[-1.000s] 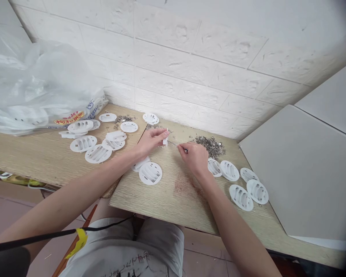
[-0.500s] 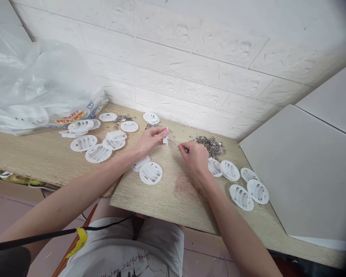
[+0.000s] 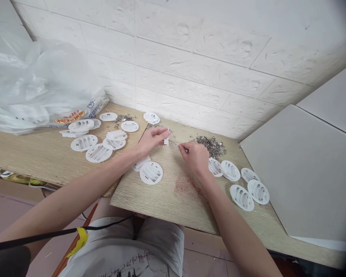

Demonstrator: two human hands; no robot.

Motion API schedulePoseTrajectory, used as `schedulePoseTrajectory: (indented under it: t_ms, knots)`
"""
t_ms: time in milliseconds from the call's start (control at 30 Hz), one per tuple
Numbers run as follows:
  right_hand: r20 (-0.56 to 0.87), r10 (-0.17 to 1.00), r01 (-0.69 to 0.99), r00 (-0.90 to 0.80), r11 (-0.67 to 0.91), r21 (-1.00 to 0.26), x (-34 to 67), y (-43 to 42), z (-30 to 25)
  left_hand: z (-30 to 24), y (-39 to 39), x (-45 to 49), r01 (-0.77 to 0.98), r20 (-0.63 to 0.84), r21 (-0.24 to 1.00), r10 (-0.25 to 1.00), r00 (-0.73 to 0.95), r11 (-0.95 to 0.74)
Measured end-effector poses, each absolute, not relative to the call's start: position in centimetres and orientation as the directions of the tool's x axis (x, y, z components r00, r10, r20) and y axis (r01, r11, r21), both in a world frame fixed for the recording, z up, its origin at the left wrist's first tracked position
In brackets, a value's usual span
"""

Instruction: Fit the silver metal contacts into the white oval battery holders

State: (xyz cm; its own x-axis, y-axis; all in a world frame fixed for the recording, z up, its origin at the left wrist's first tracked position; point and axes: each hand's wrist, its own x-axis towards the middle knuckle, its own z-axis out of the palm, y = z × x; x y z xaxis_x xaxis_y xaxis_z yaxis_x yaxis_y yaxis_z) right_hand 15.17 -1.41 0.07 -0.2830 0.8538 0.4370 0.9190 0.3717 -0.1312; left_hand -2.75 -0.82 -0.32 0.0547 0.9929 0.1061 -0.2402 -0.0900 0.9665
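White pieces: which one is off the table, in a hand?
The piece in the left hand, seen edge-on, with the tool in the right hand pointing at it. The others lie on the table, on one another or in the bag.

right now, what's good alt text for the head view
The left hand holds a white part on edge; the right hand points a thin tool at it. White discs and metal bits lie on the table, with a plastic bag at far left.
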Motion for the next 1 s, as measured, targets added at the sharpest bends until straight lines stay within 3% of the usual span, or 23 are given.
schedulePoseTrajectory:
  t_ms: [267, 533, 800, 900, 1000]
  knots:
    - [0.413, 0.866, 0.943, -0.283, 0.331, -0.047, 14.7, -2.0, 0.2, -0.2, -0.9, -2.7, -0.204, 0.067, 0.977, 0.997, 0.022, -0.062]
    - [0.431, 0.858, 0.932, -0.279, 0.35, -0.093, 14.7, -2.0, 0.4, -0.1, -1.0, -2.7, -0.216, 0.088, 0.974, 0.993, 0.076, -0.07]
    - [0.414, 0.902, 0.873, -0.125, 0.299, -0.387, 15.4, -1.6, 1.3, 0.5, -1.0, -2.7, -0.365, 0.103, 0.93, 0.988, 0.119, -0.053]
    - [0.357, 0.929, 0.727, -0.092, 0.308, -0.614, 15.5, -1.1, 0.9, 0.5, -1.0, -2.8, -0.391, 0.1, 0.919, 0.987, 0.128, -0.043]
    - [0.252, 0.962, 0.477, -0.103, 0.27, -0.836, 15.3, -0.7, 0.3, 0.3, -0.9, -2.8, -0.415, 0.125, 0.909, 0.98, 0.158, -0.049]
